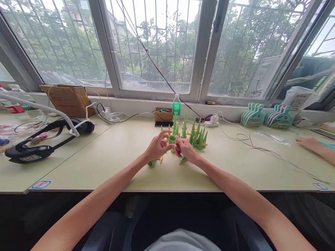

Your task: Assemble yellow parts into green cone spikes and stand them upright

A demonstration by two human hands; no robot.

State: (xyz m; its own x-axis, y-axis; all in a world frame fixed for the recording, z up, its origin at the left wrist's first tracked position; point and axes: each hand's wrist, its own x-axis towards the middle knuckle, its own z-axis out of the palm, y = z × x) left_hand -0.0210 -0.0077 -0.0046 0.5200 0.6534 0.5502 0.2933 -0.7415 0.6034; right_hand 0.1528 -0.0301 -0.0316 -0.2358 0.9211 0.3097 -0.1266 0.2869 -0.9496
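One green piece (172, 141) — round-rimmed, hollow, between the fingers (181, 143)

A green-labelled bottle (176, 108) stands beside a small brown box (160, 116), with pastel hangers (281, 120) farther right.

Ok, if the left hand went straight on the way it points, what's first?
Probably the round-mouthed green plastic piece between the hands, with the right hand just beyond; whether the left hand already touches it is unclear.

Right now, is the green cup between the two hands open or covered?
Open: the green cup shows its round rim and hollow inside, uncovered.
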